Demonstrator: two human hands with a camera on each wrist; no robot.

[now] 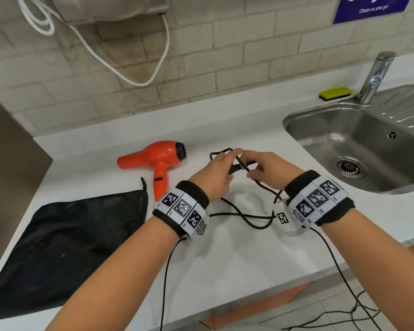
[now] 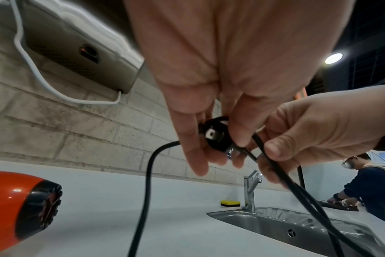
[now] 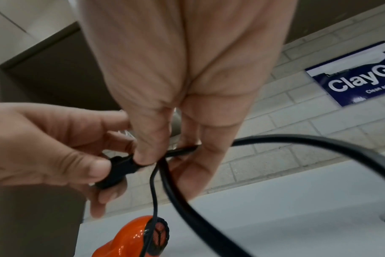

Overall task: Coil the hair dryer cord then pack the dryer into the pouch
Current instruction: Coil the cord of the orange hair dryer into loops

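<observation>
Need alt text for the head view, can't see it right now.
Both hands work the black cord above a white counter: left hand holds the plug, right hand pinches cord. Orange hair dryer and black pouch lie left.

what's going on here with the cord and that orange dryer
A person is starting to coil the hair dryer's black cord above a white counter. The left hand holds the plug at the cord's end, while the right hand pinches the cord right beside it. Most of the cord lies loose on the counter. The orange hair dryer lies on its side further back, untouched, and the black pouch lies flat to the left, not yet in use.
</observation>
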